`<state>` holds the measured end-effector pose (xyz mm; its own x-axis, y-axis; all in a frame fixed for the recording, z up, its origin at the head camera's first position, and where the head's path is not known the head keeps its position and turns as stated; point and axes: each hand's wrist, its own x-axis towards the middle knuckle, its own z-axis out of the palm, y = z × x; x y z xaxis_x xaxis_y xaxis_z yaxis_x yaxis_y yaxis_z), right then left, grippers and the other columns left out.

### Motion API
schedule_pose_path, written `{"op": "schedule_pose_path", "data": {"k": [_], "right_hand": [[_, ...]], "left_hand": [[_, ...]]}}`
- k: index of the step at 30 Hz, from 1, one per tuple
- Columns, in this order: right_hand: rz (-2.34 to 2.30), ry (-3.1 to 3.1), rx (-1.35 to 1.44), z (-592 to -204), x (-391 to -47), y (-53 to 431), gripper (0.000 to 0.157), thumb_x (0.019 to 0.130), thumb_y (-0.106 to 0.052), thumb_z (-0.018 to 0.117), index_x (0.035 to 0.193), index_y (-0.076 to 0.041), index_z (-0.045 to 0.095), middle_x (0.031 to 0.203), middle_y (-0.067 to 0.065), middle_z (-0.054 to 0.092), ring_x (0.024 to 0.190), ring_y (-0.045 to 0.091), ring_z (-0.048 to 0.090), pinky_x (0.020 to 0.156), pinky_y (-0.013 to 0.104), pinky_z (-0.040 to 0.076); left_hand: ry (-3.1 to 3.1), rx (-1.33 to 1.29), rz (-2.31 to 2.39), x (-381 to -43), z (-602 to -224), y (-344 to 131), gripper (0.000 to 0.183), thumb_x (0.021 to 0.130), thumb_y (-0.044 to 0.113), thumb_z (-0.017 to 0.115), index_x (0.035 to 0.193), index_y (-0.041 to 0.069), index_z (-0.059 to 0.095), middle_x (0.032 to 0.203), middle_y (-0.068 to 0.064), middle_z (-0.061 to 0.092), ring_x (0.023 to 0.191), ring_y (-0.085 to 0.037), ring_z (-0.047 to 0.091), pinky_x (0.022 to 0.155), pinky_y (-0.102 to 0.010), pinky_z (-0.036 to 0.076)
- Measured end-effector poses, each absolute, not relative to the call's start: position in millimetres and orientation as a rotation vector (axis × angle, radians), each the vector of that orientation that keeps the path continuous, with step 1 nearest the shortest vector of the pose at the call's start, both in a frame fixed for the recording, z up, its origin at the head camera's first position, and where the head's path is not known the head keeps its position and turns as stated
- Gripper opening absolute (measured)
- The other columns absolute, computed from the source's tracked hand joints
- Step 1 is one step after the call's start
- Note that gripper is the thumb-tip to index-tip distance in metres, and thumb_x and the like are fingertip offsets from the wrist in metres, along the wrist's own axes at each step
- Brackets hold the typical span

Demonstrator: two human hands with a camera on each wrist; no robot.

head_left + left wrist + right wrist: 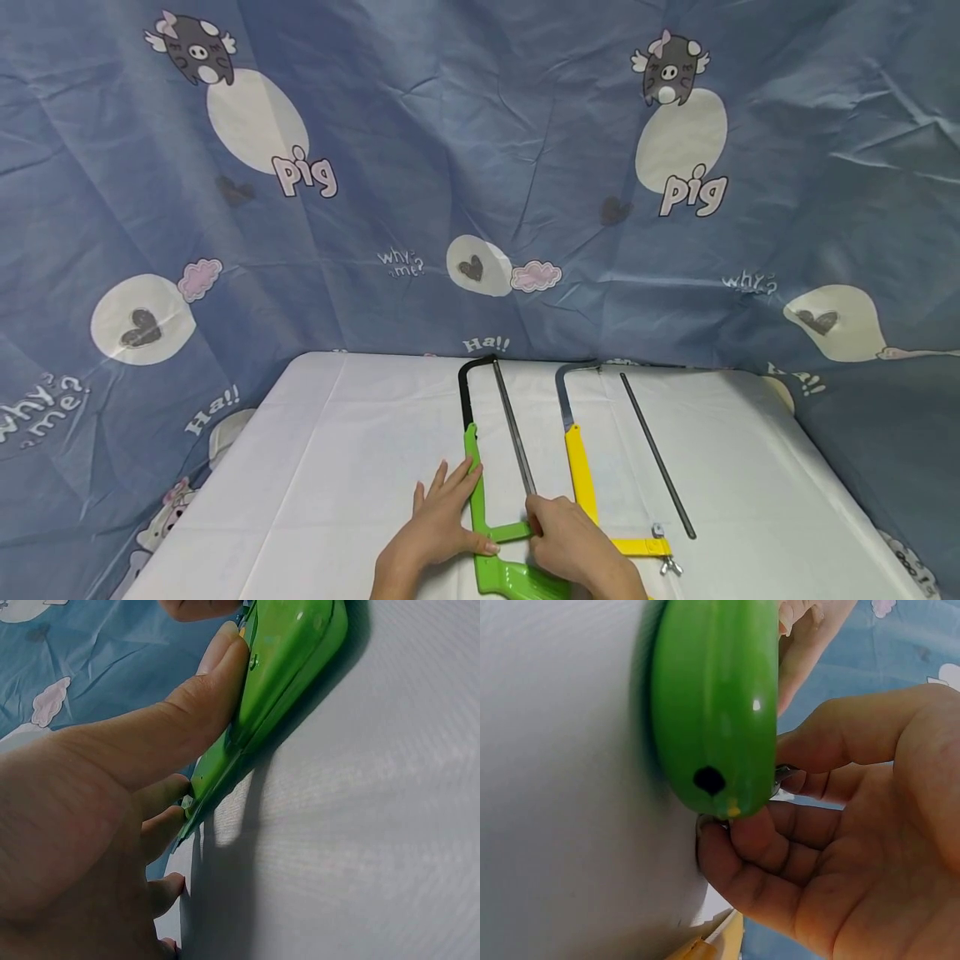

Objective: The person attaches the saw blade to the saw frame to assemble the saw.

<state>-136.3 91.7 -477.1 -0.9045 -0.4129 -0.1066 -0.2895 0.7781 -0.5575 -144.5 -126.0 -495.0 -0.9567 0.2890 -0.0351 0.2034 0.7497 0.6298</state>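
A green hacksaw (477, 492) with a black front bow lies on the white table, its blade (513, 429) running from the bow tip down to the right hand. My left hand (442, 521) lies over the frame with fingers spread and fairly straight, the thumb pressing near the green handle (292, 667). At the end of the frame's lower arm (510, 532), my right hand (573, 542) curls its fingers and pinches a small silver wing nut (784, 772), mostly hidden by the fingers. The blade's near end is covered by that hand.
Just right of the hands lies a yellow hacksaw frame (579, 467), with a wing nut (671, 567) on its lower arm. Farther right is a loose dark blade (658, 454). A blue printed cloth (480, 167) hangs behind the white table (352, 450).
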Motion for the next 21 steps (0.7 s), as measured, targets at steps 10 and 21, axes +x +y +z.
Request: {"op": "schedule_pose_path", "data": {"k": [10,21], "right_hand": [[-0.839,2.739,-0.576,-474.9,-135.9,92.9,0.016,0.075,-0.001,0.059,0.078,-0.017,0.058,0.062,-0.007,0.053,0.055,0.009,0.045,0.050,0.023,0.039],[-0.862,2.712,-0.587,-475.7,-136.6,94.2,0.019,0.075,0.003,0.056,0.077,-0.016,0.059,0.061,-0.007,0.053,0.054,0.009,0.045,0.049,0.023,0.039]], "left_hand": [[2.811,0.394,0.995,-145.2,-495.5,-125.9,0.114,0.059,0.052,0.089,0.152,0.010,0.040,0.164,-0.012,0.028,0.151,-0.051,0.012,0.109,-0.082,0.002],[2.807,0.386,1.002,-145.1,-495.7,-125.5,0.114,0.058,0.051,0.090,0.152,0.010,0.040,0.164,-0.011,0.029,0.151,-0.051,0.013,0.109,-0.082,0.002]]}}
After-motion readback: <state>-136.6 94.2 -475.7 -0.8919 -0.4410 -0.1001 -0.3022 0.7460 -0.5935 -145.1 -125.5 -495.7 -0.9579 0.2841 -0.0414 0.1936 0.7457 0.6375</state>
